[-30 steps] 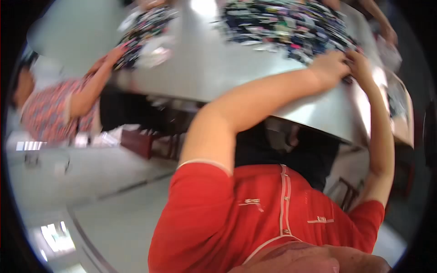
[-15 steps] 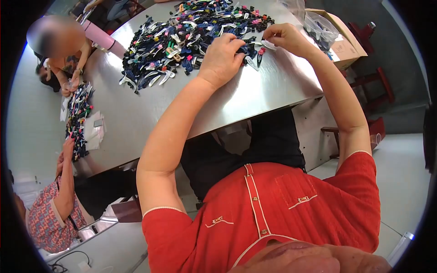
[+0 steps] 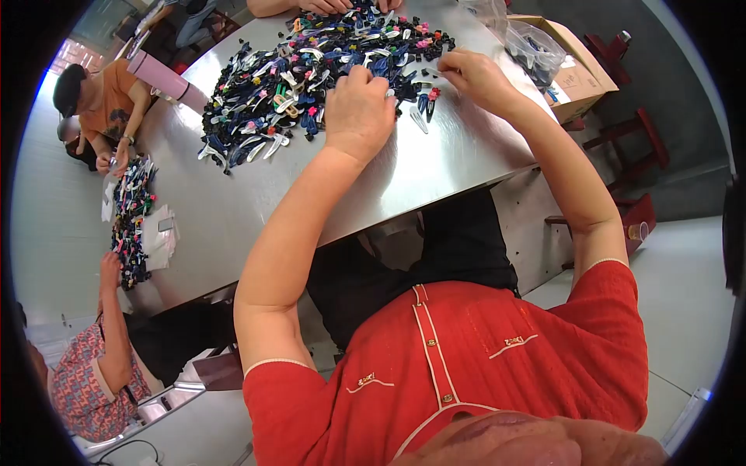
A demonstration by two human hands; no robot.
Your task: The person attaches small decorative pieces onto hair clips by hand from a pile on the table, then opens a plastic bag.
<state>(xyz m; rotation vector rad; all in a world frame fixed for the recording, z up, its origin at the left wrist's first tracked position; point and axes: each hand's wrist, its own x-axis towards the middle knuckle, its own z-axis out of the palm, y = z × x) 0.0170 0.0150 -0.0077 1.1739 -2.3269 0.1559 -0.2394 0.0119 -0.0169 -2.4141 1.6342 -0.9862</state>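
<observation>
A large heap of small hair clips (image 3: 311, 74), mostly black, navy and white with some pink, green and yellow, lies on the metal table. My left hand (image 3: 359, 113) is at the near edge of the heap, its fingers curled and the tips hidden from me. My right hand (image 3: 478, 78) hovers just right of the heap, thumb and fingers pinched together; whatever they hold, if anything, is too small to make out. Between the hands, a white snap clip (image 3: 420, 120) and a dark clip with a pink ornament (image 3: 433, 96) lie apart from the heap.
A cardboard box (image 3: 583, 81) with a clear plastic bag (image 3: 536, 50) stands at the right. At left are a pink bottle (image 3: 167, 80), a smaller pile of clips (image 3: 132, 221) and white sheets (image 3: 162, 248). Co-workers sit at left; another person's hands (image 3: 326, 6) reach in at the top.
My left hand has drawn left, away from the loose clips. A whitish piece by my right fingers no longer shows there. The view shifted slightly, and another person's hands appear at the top.
</observation>
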